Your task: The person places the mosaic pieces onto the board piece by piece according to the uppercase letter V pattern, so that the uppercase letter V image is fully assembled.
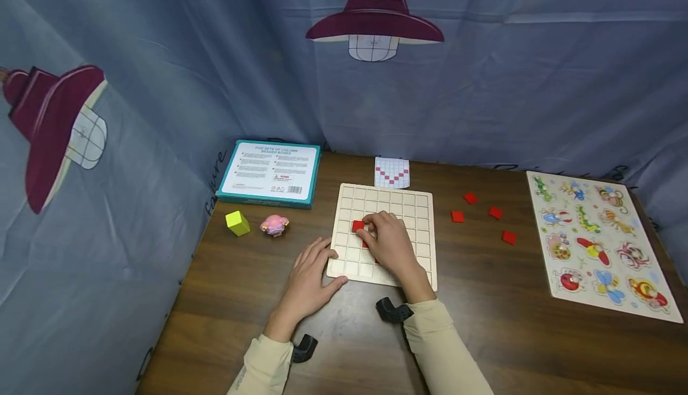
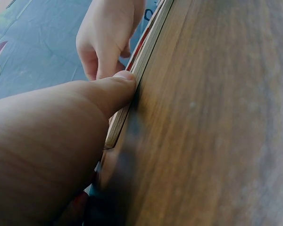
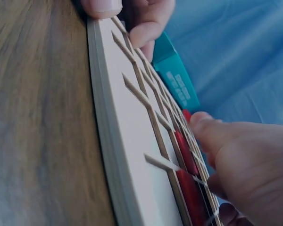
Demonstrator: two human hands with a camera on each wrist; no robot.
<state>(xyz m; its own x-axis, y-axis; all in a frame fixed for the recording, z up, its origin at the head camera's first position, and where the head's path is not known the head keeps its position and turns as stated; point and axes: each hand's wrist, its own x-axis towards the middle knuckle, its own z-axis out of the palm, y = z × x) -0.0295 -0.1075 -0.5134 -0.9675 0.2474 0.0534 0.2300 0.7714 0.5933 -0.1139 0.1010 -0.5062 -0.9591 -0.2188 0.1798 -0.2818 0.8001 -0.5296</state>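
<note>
A wooden grid board lies flat on the table. My right hand is over its middle, thumb and fingers pinching a red square tile at one of the cells. Two more red tiles sit in the grid in a diagonal, partly hidden under that hand in the head view. My left hand rests at the board's near left corner, fingers along the left edge and thumb against the near edge. Just behind the board lies a small pattern card with red squares in a V.
Several loose red tiles lie right of the board. Farther right is an insect puzzle board. On the left are a teal-edged box, a yellow-green cube and a pink toy figure. A blue curtain hangs behind the table.
</note>
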